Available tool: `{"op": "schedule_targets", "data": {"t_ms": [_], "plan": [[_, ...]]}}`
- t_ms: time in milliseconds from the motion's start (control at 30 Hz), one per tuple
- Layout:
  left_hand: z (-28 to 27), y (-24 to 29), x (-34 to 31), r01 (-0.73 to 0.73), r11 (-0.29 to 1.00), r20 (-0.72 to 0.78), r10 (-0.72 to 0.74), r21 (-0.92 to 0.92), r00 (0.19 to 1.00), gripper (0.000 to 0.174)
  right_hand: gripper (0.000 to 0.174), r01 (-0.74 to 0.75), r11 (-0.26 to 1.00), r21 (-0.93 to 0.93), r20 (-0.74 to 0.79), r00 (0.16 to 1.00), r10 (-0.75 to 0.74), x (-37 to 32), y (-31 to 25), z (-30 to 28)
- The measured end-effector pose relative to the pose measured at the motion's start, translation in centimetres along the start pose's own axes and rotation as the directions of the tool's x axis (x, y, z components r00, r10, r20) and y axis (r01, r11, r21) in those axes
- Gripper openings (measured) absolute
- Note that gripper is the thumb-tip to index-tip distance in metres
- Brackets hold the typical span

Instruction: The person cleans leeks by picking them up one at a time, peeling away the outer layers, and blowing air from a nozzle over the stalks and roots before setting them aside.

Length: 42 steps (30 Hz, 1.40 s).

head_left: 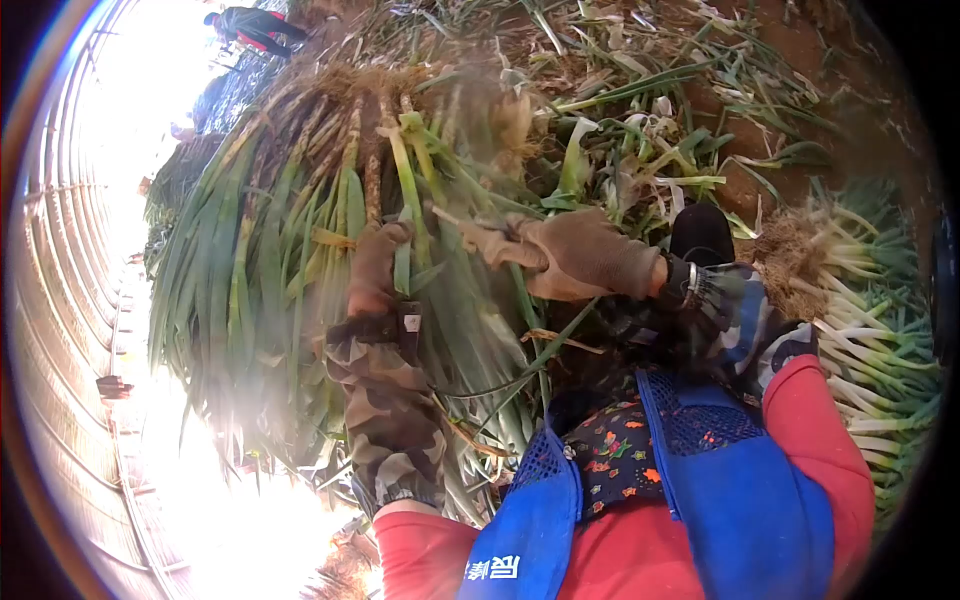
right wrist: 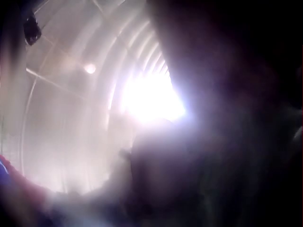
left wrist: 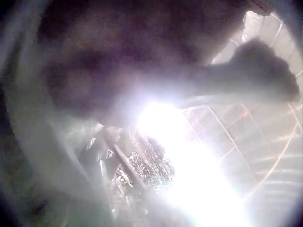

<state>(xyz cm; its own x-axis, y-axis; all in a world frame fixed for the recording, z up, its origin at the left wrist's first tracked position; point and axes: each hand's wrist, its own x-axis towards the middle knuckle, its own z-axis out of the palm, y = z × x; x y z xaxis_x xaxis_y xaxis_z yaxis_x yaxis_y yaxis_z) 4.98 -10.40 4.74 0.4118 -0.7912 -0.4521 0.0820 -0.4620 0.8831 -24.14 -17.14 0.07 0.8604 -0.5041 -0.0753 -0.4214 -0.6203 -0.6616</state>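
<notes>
My left hand (head_left: 375,265), in a brown work glove, grips a long green onion (head_left: 372,190) at the near side of a big heap of unpeeled ones. A strip of green leaf hangs beside its fingers. My right hand (head_left: 590,255), gloved alike, is to the right of it, over the heap's edge, with its fingers toward the left hand. These fingers are blurred, and I cannot tell whether they pinch a leaf. The heap of green onions (head_left: 240,230) has its roots at the far end and its leaves hanging toward me. Both wrist views are mostly dark, hazy shapes with glare.
Stripped leaves (head_left: 650,150) litter the brown ground beyond my right hand. Cleaned green onions (head_left: 870,340) lie in a row at the right, roots inward. A greenhouse wall with curved ribs (head_left: 75,330) runs along the left. Far back, another person (head_left: 255,28) bends over.
</notes>
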Motion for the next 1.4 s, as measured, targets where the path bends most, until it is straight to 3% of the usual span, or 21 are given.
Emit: {"op": "schedule_targets", "data": {"t_ms": [167, 200, 233, 300, 333, 367, 400, 467, 600, 633, 700, 733, 800, 900, 1000, 1033, 1100, 1167, 1267, 1367, 1400], "plan": [[-2.7, -0.8, 2.3, 0.053, 0.991, 0.154, -0.034, -0.121, 0.987, 0.024, 0.067, -0.026, 0.998, 0.057, -0.048, 0.998, 0.028, -0.4, -0.5, -0.3], [-4.1, -2.2, 4.0, -0.243, 0.965, 0.198, 0.219, 0.103, 0.955, 0.024, 0.066, -0.029, 0.997, 0.070, -0.107, 0.994, 0.036, -0.3, -0.6, -0.5], [-5.9, -4.7, 6.2, -0.511, 0.806, 0.291, 0.433, 0.299, 0.853, 0.023, 0.065, -0.031, 0.996, 0.086, -0.162, 0.986, 0.044, -0.3, -0.7, -0.6], [-5.9, -5.2, 5.8, -0.472, 0.832, 0.257, 0.408, 0.292, 0.876, 0.019, 0.068, -0.001, 0.996, 0.086, -0.049, 0.999, 0.006, -1.0, -1.5, -1.2], [-4.0, -3.1, 3.6, -0.171, 0.983, 0.140, 0.160, 0.070, 0.977, 0.018, 0.069, 0.013, 0.996, 0.084, 0.002, 1.000, -0.013, -1.2, -1.7, -1.4], [-2.8, -1.8, 2.4, 0.143, 0.972, 0.091, -0.128, -0.185, 0.988, 0.021, 0.069, 0.015, 0.996, 0.083, -0.012, 1.000, -0.015, -1.1, -1.6, -1.3], [-3.6, -2.3, 3.3, 0.223, 0.926, 0.298, -0.130, -0.305, 0.946, 0.020, 0.070, 0.020, 0.996, 0.082, -0.023, 1.000, -0.018, -1.0, -1.4, -0.9], [-6.5, -3.8, 6.0, 0.431, 0.776, 0.654, -0.033, -0.460, 0.756, 0.019, 0.069, 0.014, 0.996, 0.088, -0.035, 0.999, -0.011, -0.9, -1.5, -1.1], [-5.0, -2.4, 4.9, 0.229, 0.761, 0.536, 0.179, -0.607, 0.825, 0.019, 0.064, 0.031, 0.993, 0.114, -0.035, 0.999, -0.027, -1.2, -1.2, -0.2], [-4.9, -1.2, 5.2, 0.119, 0.761, 0.469, 0.261, -0.638, 0.844, 0.021, 0.063, 0.052, 0.992, 0.112, -0.045, 0.998, -0.047, -1.0, -1.0, -0.1], [-5.0, 1.8, 5.9, -0.180, 0.736, 0.256, 0.438, -0.653, 0.862, 0.026, 0.060, -0.077, 0.997, 0.007, -0.056, 0.995, 0.078, 0.0, -0.9, -0.7], [-4.8, 3.5, 6.2, -0.317, 0.714, 0.149, 0.507, -0.624, 0.849, 0.029, 0.060, -0.139, 0.989, -0.045, -0.063, 0.989, 0.136, 0.3, -0.9, -0.9], [-4.4, 6.2, 7.3, -0.530, 0.693, -0.031, 0.593, -0.488, 0.804, 0.034, 0.059, -0.040, 0.999, 0.005, -0.023, 0.999, 0.040, 0.0, -0.6, -1.0], [-2.8, 6.5, 8.3, -0.644, 0.754, -0.186, 0.620, -0.125, 0.762, 0.043, 0.054, -0.030, 0.999, 0.021, -0.054, 0.998, 0.031, -0.8, 0.0, -1.0], [-1.2, 1.9, 8.8, -0.460, 0.764, -0.178, 0.583, 0.453, 0.793, 0.052, 0.055, -0.109, 0.994, -0.020, -0.214, 0.972, 0.102, -0.7, 0.9, -1.3], [-0.2, 0.1, 8.5, -0.364, 0.692, -0.149, 0.563, 0.624, 0.813, 0.055, 0.057, -0.140, 0.989, -0.038, -0.280, 0.952, 0.124, -0.5, 1.4, -1.7], [1.7, -2.8, 7.7, -0.170, 0.511, -0.114, 0.479, 0.843, 0.871, 0.062, 0.064, -0.127, 0.990, -0.058, -0.207, 0.972, 0.112, 0.2, 2.6, -0.3], [4.3, -3.2, 6.2, -0.006, 0.417, -0.154, 0.350, 0.909, 0.924, 0.070, 0.063, -0.049, 0.990, -0.132, -0.119, 0.992, 0.033, 0.1, 2.7, 0.4], [6.1, -1.9, 6.5, 0.103, 0.330, -0.218, 0.334, 0.938, 0.917, 0.073, 0.065, -0.135, 0.982, -0.132, -0.200, 0.974, 0.107, 1.1, 2.6, -0.6], [7.2, -1.2, 7.1, 0.154, 0.259, -0.235, 0.317, 0.953, 0.919, 0.069, 0.037, -0.028, 0.989, -0.145, -0.356, 0.934, -0.026, 2.6, 3.9, -0.8], [7.1, -1.7, 8.4, 0.162, 0.239, -0.236, 0.326, 0.957, 0.915, 0.068, 0.036, -0.009, 0.980, -0.197, -0.302, 0.952, -0.052, 3.2, 4.0, -0.4]]}}
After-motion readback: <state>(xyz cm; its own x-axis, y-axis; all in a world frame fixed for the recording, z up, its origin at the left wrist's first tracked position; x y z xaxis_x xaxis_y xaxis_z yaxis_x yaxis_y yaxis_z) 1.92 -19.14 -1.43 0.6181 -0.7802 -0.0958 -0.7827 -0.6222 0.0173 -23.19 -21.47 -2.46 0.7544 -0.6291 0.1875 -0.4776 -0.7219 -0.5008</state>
